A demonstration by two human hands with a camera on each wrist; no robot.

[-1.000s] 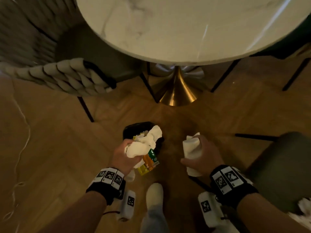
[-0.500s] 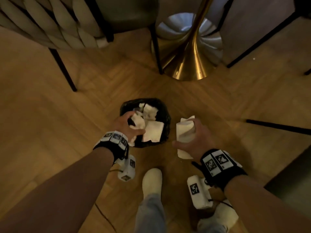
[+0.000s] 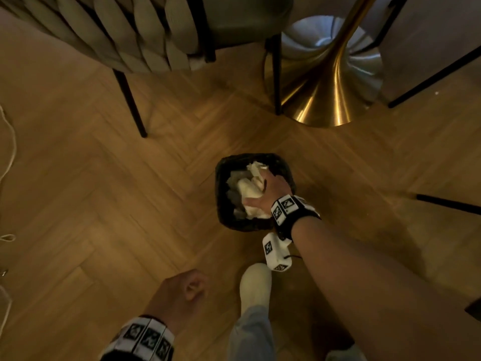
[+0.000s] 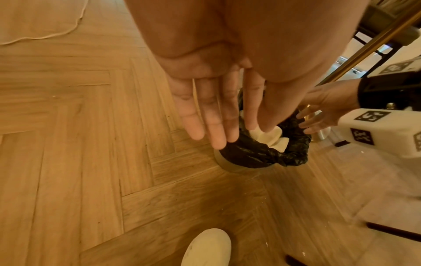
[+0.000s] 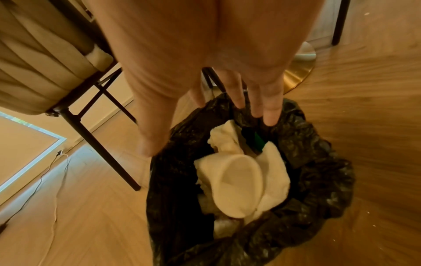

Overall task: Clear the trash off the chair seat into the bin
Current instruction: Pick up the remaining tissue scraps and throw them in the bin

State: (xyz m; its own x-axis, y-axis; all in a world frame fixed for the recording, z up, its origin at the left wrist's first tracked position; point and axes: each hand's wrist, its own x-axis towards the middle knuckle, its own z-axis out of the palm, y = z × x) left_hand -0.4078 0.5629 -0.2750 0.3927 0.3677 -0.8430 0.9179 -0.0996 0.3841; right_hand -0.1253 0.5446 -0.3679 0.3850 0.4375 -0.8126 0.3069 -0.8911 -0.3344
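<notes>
A small bin lined with a black bag stands on the wood floor in the head view. Inside it lie crumpled white tissues, a white paper cup and a bit of green wrapper. My right hand hovers over the bin's right side; its fingers are spread straight and hold nothing. My left hand is drawn back near my foot, away from the bin. Its fingers are relaxed and empty.
A chair with a woven back and thin black legs stands at the upper left. A gold table base rises behind the bin. A black chair leg lies to the right, a cord to the left. My foot is just below the bin.
My left hand let its tissues and wrapper go into the bin and pulled back toward me. My right hand moved over the bin and released its white cup there.
</notes>
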